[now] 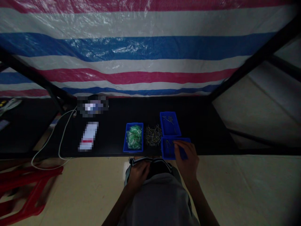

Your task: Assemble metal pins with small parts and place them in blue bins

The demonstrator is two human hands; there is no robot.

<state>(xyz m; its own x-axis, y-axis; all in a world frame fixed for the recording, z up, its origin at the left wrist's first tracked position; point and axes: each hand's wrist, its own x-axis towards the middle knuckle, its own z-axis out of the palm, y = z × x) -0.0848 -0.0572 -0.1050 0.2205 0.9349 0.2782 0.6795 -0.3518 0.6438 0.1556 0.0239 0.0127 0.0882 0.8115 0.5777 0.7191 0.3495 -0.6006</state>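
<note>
My right hand (188,157) hangs over the nearer blue tray (166,153), thumb and fingertips drawn together. Whatever they pinch is too small and dark to make out. A few thin metal pieces, like screws or nails, lie in that tray beside the fingertips. On my lap rests my left hand (139,174), loosely bent and apparently holding nothing. Behind the nearer tray stands a second blue tray (169,130) with several more such pieces. To their left is a loose pile of screws or nails (153,136) on the black table (113,110).
A blue tray (124,147) left of the pile holds small clear bags with green contents (134,137). Blurred-out items (89,136) and a white cable (61,141) lie further left. A red plastic stool (35,188) stands on the floor; a striped sheet (141,47) hangs behind.
</note>
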